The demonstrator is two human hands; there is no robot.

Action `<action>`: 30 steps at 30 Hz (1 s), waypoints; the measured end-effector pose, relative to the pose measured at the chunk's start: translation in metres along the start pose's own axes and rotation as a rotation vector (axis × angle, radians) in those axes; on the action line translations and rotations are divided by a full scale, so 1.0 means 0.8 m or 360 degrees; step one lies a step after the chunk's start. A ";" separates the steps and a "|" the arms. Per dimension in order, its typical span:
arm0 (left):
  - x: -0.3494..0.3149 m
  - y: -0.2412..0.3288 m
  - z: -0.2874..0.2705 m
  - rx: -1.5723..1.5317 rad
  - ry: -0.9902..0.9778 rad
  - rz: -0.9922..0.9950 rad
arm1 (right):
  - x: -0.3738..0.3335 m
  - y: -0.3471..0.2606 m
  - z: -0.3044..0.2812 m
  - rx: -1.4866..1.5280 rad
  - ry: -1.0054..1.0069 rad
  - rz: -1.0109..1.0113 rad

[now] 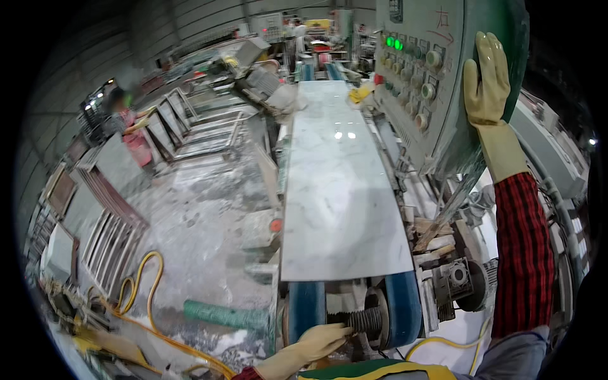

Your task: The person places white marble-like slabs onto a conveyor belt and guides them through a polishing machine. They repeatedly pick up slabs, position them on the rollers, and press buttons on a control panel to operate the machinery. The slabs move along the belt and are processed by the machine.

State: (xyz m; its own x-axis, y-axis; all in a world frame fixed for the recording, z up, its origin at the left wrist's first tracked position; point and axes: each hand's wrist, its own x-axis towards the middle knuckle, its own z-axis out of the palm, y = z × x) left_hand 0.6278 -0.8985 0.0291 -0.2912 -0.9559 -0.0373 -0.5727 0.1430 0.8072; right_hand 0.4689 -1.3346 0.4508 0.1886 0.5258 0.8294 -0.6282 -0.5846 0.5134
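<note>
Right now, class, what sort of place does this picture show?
Probably a stone or tile workshop: a marbled white slab lies on a blue-belted conveyor, beside a control cabinet with lit green lights.

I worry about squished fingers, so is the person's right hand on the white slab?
No, the right hand is up at the control cabinet, right of the white slab.

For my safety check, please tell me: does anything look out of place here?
The yellow hose lies in loose loops on the floor, and a green tube lies beside the belts; both seem untidy there. The slab shows no clear damage.
</note>
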 end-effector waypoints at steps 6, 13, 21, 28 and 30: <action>-0.276 0.061 0.111 -0.0068 0.1183 -0.1137 | -0.012 -0.018 -0.008 0.0015 0.0064 0.0262; -0.379 0.321 0.322 -0.0386 0.2225 -0.1931 | -0.175 -0.306 -0.130 0.1581 -0.0553 0.1482; -0.421 0.399 0.427 -0.0628 0.2317 -0.2235 | -0.188 -0.641 -0.570 0.3602 -0.2175 0.1512; -0.513 0.424 0.580 -0.0396 0.2303 -0.1799 | -0.155 -0.673 -0.765 0.3812 -0.2616 0.0235; -0.543 0.454 0.632 -0.0258 0.2384 -0.1905 | -0.162 -0.678 -0.795 0.3706 -0.2775 0.0313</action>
State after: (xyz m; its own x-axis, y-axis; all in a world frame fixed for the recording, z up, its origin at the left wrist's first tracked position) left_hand 0.1590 -0.3019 0.0408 0.9884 0.0563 -0.1412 0.1469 -0.5936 0.7912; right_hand 0.3052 -0.6928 -0.0748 0.8181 0.5438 -0.1873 0.0627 -0.4081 -0.9108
